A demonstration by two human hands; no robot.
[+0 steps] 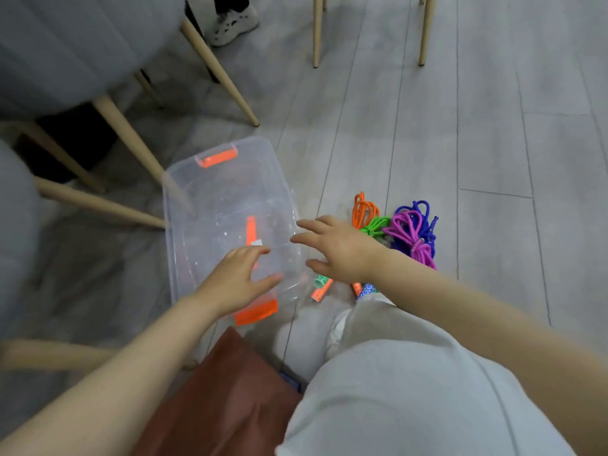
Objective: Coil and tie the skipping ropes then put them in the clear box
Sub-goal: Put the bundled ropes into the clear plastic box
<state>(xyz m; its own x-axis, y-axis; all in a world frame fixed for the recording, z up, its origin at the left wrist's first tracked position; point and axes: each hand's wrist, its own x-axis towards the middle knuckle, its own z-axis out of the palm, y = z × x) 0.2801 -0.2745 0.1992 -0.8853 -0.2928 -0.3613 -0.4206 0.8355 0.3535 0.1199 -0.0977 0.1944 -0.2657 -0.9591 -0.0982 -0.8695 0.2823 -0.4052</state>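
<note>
Skipping ropes lie bundled on the floor, just right of the clear box. Both the left hand and right hand hover spread over the box, holding nothing. Ropes look light and floppy; grasping each bundle's tied middle seems best.

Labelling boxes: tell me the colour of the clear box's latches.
Bright orange latches on the clear plastic box, shown best in the head view.

No legible text

A white label on the box and a small blue tag — both too blurred to read.
</note>
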